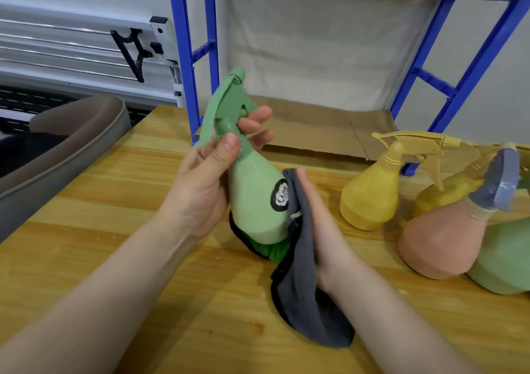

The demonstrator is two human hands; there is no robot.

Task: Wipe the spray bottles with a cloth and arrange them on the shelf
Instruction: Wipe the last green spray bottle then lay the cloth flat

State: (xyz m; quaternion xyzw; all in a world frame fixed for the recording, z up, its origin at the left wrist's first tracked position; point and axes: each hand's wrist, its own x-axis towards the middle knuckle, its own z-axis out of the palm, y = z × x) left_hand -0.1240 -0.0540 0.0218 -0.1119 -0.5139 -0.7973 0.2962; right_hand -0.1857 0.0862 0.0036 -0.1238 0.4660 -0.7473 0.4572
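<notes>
My left hand point(206, 178) grips the neck of a light green spray bottle point(255, 198), held tilted above the wooden table point(114, 201) with its nozzle pointing up and away. My right hand point(321, 224) presses a dark grey cloth point(304, 259) against the bottle's right side, fingers straight behind the cloth, which hangs down to the table. The bottle bears a round black label. A blue-framed shelf point(183, 43) with a brown cardboard liner point(321, 126) stands behind.
A yellow spray bottle point(372, 193) stands at the right. Beside it lie a pink bottle with a grey-blue sprayer point(441, 238), another yellow one point(447, 193) and a green one point(504, 261). A grey-brown bin point(71, 149) sits at the left.
</notes>
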